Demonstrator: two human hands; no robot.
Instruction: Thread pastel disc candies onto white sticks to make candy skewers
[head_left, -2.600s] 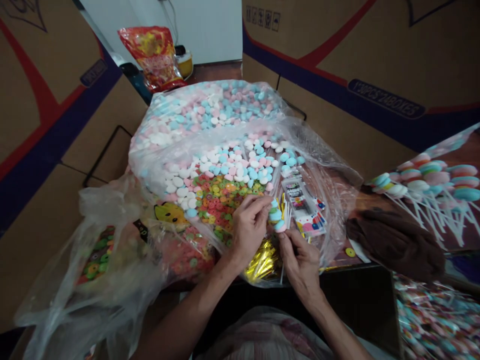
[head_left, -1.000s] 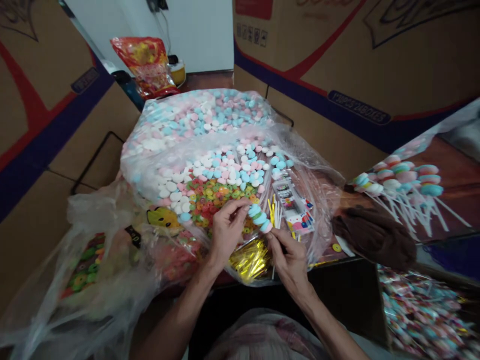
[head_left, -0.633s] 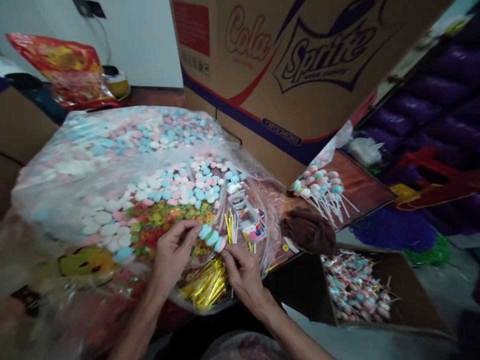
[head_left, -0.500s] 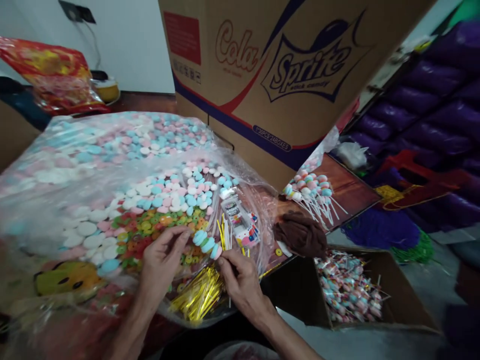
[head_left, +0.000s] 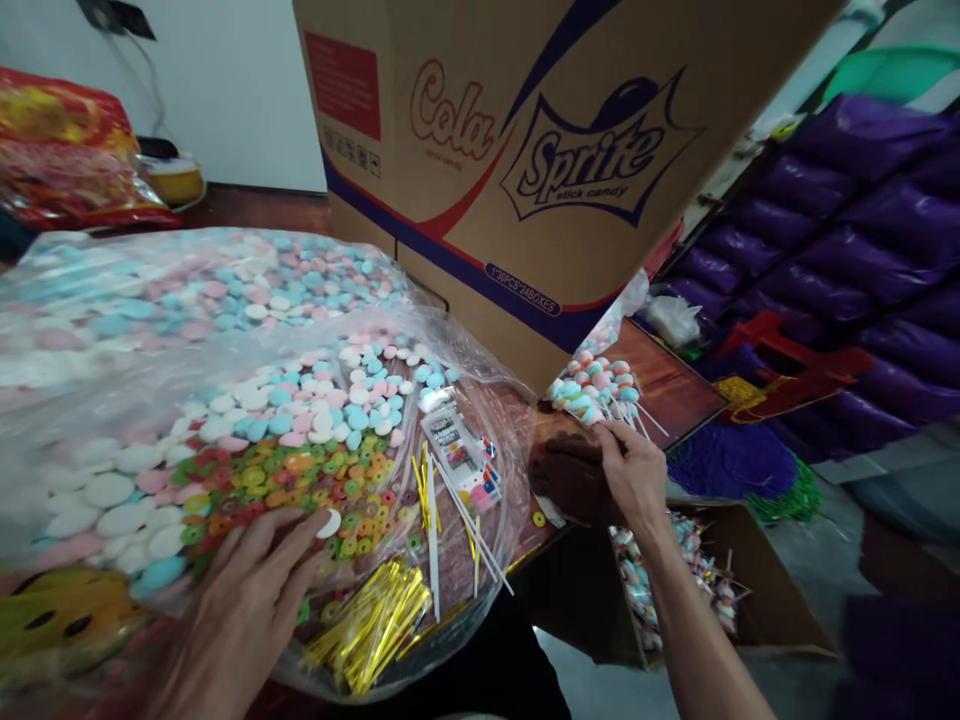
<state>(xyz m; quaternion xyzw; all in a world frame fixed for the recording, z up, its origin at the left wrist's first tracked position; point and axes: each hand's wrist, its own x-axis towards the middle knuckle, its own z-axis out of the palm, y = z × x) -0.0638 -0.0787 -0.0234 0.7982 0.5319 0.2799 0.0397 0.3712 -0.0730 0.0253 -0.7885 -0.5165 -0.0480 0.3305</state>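
My left hand point(head_left: 251, 590) reaches low over the gummy rings point(head_left: 292, 470), fingers apart. A white candy point(head_left: 330, 522) shows right at its index fingertip; whether it is gripped I cannot tell. Off to the right, my right hand point(head_left: 634, 475) has its fingers closed at the stick end of a candy skewer point(head_left: 577, 402), laid against a pile of finished candy skewers point(head_left: 619, 378). Gold twist ties point(head_left: 375, 620) lie in a bundle to the right of my left hand. White sticks point(head_left: 469, 525) and a small printed packet point(head_left: 454, 445) rest on the plastic.
Pink, blue and white candies point(head_left: 300, 400) spread across a clear plastic bag. Behind stands a large cardboard carton point(head_left: 450, 235). A brown cloth point(head_left: 566, 475) lies by the table edge, above an open box point(head_left: 780, 590) of wrapped candy skewers. Purple packs point(head_left: 862, 250) are stacked at right.
My right hand has carried the candy skewer from over the twist ties to the pile at the right. My left hand has let go of it and lowered leftward onto the gummy rings.
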